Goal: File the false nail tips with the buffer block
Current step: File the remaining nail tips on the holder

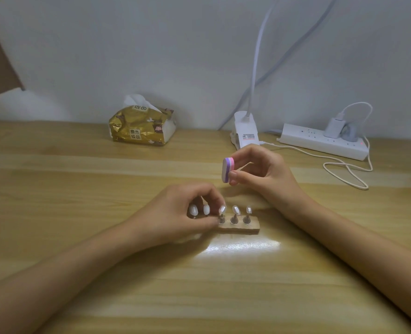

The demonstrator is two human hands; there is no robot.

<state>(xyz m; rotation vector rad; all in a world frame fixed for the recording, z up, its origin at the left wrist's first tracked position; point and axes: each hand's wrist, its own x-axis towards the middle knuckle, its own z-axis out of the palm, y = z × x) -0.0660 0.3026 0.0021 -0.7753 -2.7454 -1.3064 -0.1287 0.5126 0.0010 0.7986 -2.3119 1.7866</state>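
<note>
A single head-worn wide-angle view looks forward and down, close over the wooden table (79, 273) toward the wall (151, 44).

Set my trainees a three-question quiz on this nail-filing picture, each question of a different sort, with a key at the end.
1. Which hand holds the buffer block? A. neither hand. B. the right hand. C. both hands.
2. True or false: the left hand lies flat on the table, well away from the nail tips.
3. Fill in: ___ nail tips show along the wooden stand.
Key: 1 B. 2 False: its fingers are curled and pinch the post under the middle tip. 3 Five.
</note>
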